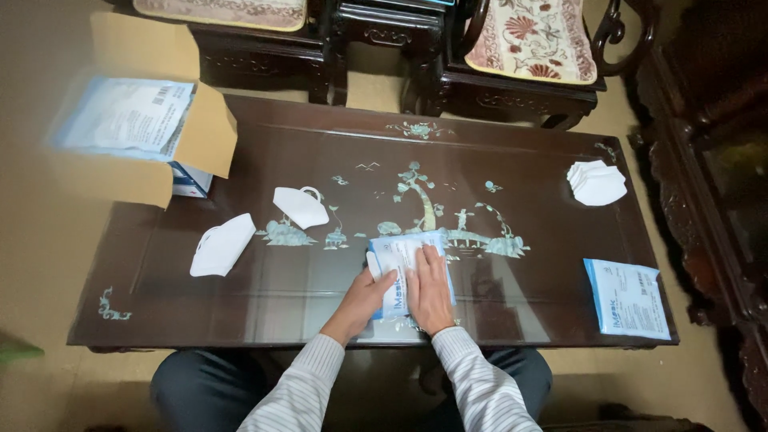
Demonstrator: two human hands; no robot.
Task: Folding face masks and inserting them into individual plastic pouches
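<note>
Left hand: fingers curled at the left edge of a blue-and-white mask packet, gripping it near the corner as if to steady it.
Right hand: open, palm flat on the same packet, pressing it down against the table.
Packet: lies flat at the near middle of the table, partly hidden under both hands.
Loose masks: two white folded masks, one well left of the hands, another beyond it.
Stack: a small pile of white masks at the far right.
Second packet: flat near the right edge, apart from the hands.
Cardboard box: open at the far left corner, holding more packets within reach.
</note>
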